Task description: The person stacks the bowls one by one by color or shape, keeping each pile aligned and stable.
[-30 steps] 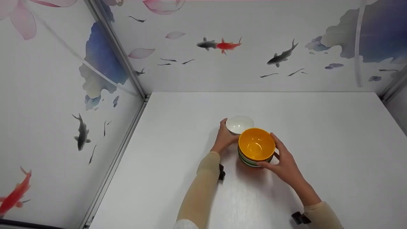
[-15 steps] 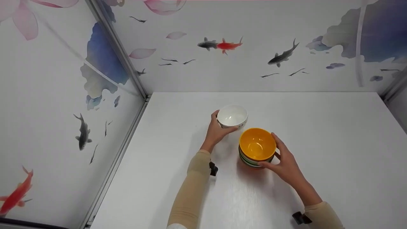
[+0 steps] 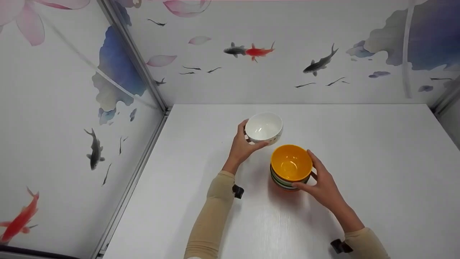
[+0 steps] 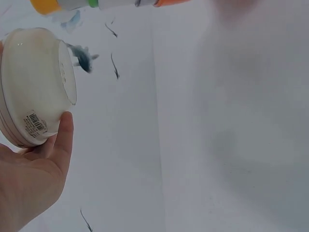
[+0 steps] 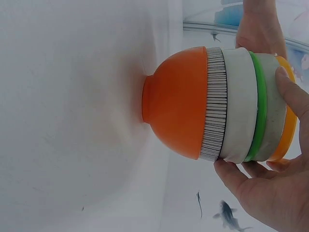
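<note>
My left hand (image 3: 241, 147) grips a white bowl (image 3: 265, 127), thumb at the near rim and fingers round its left side. In the left wrist view the bowl (image 4: 38, 82) shows its pale outside, its foot and a barcode label. It is held above the table, left of and behind a nested stack of bowls. The top bowl of that stack is yellow-orange (image 3: 291, 163). My right hand (image 3: 321, 183) holds the stack from the right, thumb on the near side. In the right wrist view an orange bowl (image 5: 178, 104) with a black-striped band forms the bottom, below white and green-rimmed bowls.
The white table (image 3: 359, 144) meets a back wall (image 3: 230, 86) painted with fish and petals. A metal rail (image 3: 133, 54) edges the left side panel. Both wrists carry a black camera mount, such as the right mount (image 3: 340, 246).
My left hand has lifted the white bowl away from the stack, back and slightly left, and the bowl now appears larger. My right hand and the stack have stayed in place.
</note>
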Demonstrator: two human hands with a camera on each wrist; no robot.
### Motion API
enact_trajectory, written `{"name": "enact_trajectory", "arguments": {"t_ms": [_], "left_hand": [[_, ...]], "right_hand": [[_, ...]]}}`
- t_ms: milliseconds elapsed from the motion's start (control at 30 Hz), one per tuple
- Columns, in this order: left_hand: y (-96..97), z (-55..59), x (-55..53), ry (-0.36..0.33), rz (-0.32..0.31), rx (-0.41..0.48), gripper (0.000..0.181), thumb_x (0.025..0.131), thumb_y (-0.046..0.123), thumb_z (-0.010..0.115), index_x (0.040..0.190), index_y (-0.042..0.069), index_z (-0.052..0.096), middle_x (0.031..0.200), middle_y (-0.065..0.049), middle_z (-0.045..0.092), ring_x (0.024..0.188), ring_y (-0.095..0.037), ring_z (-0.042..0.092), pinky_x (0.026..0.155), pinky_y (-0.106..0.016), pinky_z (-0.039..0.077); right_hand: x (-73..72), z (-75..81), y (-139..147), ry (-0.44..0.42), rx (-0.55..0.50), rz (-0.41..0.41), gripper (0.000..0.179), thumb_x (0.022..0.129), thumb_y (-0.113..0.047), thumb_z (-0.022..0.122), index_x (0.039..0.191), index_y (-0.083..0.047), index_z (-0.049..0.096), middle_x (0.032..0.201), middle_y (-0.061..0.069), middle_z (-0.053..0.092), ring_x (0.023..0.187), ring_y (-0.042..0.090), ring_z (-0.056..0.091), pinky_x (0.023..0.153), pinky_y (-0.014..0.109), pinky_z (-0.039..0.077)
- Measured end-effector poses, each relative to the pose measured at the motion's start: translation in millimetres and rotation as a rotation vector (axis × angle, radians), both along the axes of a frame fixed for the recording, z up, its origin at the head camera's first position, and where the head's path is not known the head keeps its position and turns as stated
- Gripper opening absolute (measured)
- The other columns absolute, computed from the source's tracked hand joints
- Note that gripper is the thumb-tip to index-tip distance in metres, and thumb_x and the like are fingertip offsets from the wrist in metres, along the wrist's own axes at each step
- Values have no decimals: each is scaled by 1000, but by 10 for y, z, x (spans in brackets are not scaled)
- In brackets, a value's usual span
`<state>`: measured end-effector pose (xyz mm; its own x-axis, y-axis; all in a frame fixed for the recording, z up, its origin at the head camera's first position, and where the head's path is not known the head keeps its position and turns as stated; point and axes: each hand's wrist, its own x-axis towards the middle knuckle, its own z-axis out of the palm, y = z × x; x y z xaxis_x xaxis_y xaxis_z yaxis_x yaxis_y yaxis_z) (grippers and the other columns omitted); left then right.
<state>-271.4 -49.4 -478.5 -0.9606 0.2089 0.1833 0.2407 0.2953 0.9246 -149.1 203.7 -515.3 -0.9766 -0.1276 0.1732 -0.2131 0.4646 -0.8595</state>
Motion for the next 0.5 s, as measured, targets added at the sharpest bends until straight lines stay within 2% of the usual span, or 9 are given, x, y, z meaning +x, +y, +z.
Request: {"name": "enact_trajectory", "arguments": {"t_ms": [300,500], "left_hand": [[26,135,133,19,-51,30,96,80,25,84,155,8,26,153,-11,44,136,-25,48,106,-41,50],[61,184,247,21,-97,63,96,80,23,84,155,8,26,154,-10,44,138,-26,48,107,-45,50]], "right_hand": [[-9,1,-6,-18,9,2,107,80,-28,84,161,-15,15,164,16,23,145,43,33,109,58,41],[0,6,-11,-14,8,1,107,80,-28,84,160,-13,15,164,17,23,146,43,33,109,59,40]]}}
